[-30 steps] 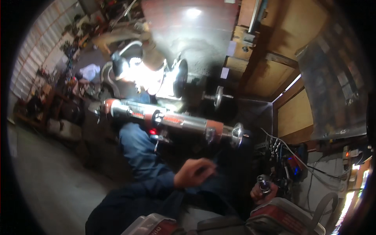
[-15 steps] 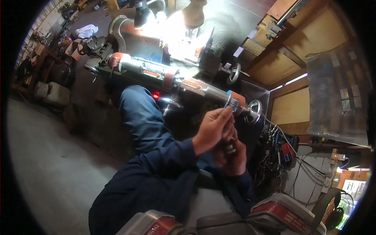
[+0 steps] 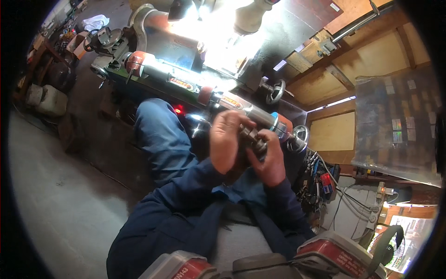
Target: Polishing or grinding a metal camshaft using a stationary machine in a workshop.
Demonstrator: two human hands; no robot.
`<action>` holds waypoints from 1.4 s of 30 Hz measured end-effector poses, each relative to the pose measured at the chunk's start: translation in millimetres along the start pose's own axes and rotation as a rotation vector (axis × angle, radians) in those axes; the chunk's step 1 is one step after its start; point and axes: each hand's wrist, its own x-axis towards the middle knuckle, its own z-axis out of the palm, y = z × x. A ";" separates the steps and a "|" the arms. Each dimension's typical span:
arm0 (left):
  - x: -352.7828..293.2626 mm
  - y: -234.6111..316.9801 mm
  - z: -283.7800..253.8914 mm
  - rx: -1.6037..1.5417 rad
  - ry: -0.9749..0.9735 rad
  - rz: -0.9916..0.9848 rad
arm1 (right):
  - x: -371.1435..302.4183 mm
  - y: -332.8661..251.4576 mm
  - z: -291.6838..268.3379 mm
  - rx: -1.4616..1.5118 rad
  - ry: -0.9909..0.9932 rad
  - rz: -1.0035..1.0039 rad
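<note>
My right hand (image 3: 270, 162) is closed round a small stepped metal part (image 3: 254, 139), round in section with shiny collars. My left hand (image 3: 225, 139) is bent against the upper end of the same part, its fingertips touching it; some of its fingers are hidden. Just beyond both hands, a long metal cylinder (image 3: 258, 113) runs slantwise across a machine. It has orange-red end pieces (image 3: 139, 61), a reddish collar at mid-length and bright labels along its side.
Handwheels (image 3: 299, 138) stand at the cylinder's right end and behind it (image 3: 276, 91). A lamp (image 3: 252, 18) glares over the machine. Tools (image 3: 312, 172) and cables hang at right near a fan (image 3: 388, 249). Red-and-clear cases (image 3: 332, 253) show at the lower edge.
Both hands have moved up toward the cylinder. My left hand has shifted left, away from the cylinder's right end, and the metal part now shows between my hands. The view has shifted slightly.
</note>
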 end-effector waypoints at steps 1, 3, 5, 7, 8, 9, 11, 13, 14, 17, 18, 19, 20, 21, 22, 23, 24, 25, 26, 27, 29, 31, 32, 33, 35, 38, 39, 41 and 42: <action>10.8 2.0 -12.8 -0.012 0.030 0.164 | 8.5 1.6 3.3 -0.050 0.056 -0.104; 33.8 25.6 -27.8 0.131 0.235 0.395 | 24.1 4.5 2.2 -0.042 0.077 -0.045; 56.6 53.1 -50.5 0.341 0.363 0.511 | 43.1 11.1 2.6 -0.185 0.101 -0.186; 68.3 79.0 -52.1 0.496 0.334 0.523 | 59.5 14.1 3.4 -0.175 0.086 -0.196; 68.7 81.7 -53.8 0.603 0.335 0.544 | 65.9 15.9 4.6 -0.178 0.075 -0.235; 68.3 82.2 -55.2 0.711 0.334 0.564 | 69.3 16.9 5.5 -0.181 0.063 -0.272; 63.8 65.6 -65.7 0.798 0.235 0.602 | 73.7 14.5 10.3 -0.171 0.070 -0.291; 55.9 50.0 -65.2 0.829 0.063 0.579 | 74.3 10.2 12.5 -0.164 0.077 -0.298; 45.7 44.8 -55.9 0.589 0.001 0.355 | 74.0 6.5 12.6 -0.187 0.076 -0.314; 32.2 46.0 -43.8 0.317 -0.107 0.019 | 68.3 4.0 12.5 -0.242 0.060 -0.355; 30.2 47.1 -42.8 0.285 -0.161 -0.084 | 65.9 4.5 11.5 -0.276 0.049 -0.389; 30.9 46.8 -43.4 0.284 -0.160 -0.093 | 64.4 5.6 8.9 -0.278 0.045 -0.380; 33.1 46.6 -44.4 0.287 -0.173 -0.143 | 62.8 6.8 5.7 -0.298 0.019 -0.420; 35.0 45.9 -44.4 0.290 -0.187 -0.194 | 61.1 7.0 3.1 -0.319 -0.006 -0.459; 36.8 45.5 -43.0 0.264 -0.183 -0.205 | 60.8 4.3 1.9 -0.323 -0.002 -0.451; 37.6 42.8 -45.1 0.264 -0.191 -0.212 | 60.8 0.3 1.3 -0.305 0.012 -0.416; 38.6 39.0 -49.9 0.205 -0.216 -0.230 | 60.1 -1.9 1.0 -0.287 0.028 -0.381; 39.7 36.3 -52.3 0.144 -0.242 -0.249 | 57.9 -2.1 0.5 -0.294 0.035 -0.373; 40.0 35.2 -52.1 0.144 -0.252 -0.255 | 55.3 -2.3 -0.3 -0.242 0.025 -0.306; 39.7 34.4 -51.4 0.105 -0.271 -0.247 | 53.5 -2.5 -1.4 -0.190 0.016 -0.239; 38.5 31.9 -49.8 0.068 -0.293 -0.239 | 51.8 -3.3 -3.5 -0.136 0.010 -0.187; 38.2 29.1 -49.0 0.088 -0.313 -0.163 | 49.6 -4.2 -4.5 -0.080 0.004 -0.139; 37.9 28.3 -49.0 0.091 -0.318 -0.164 | 47.3 -5.1 -4.5 0.009 -0.024 -0.026; 37.6 28.0 -49.2 0.108 -0.325 -0.140 | 45.1 -6.1 -4.0 0.100 -0.052 0.085; 37.3 27.8 -49.3 0.130 -0.334 -0.114 | 40.7 -5.0 0.3 0.201 -0.043 0.149; 36.8 27.6 -52.1 0.149 -0.321 -0.096 | 35.4 -1.7 4.5 0.440 -0.071 0.291; 36.9 26.8 -54.6 0.164 -0.332 -0.074 | 34.5 -1.2 4.7 0.577 -0.105 0.371; 37.8 28.3 -55.7 0.181 -0.345 -0.051 | 35.7 -4.1 0.4 0.721 -0.171 0.475; 38.1 30.5 -55.6 0.185 -0.355 -0.055 | 36.4 -5.2 -0.8 0.861 -0.239 0.580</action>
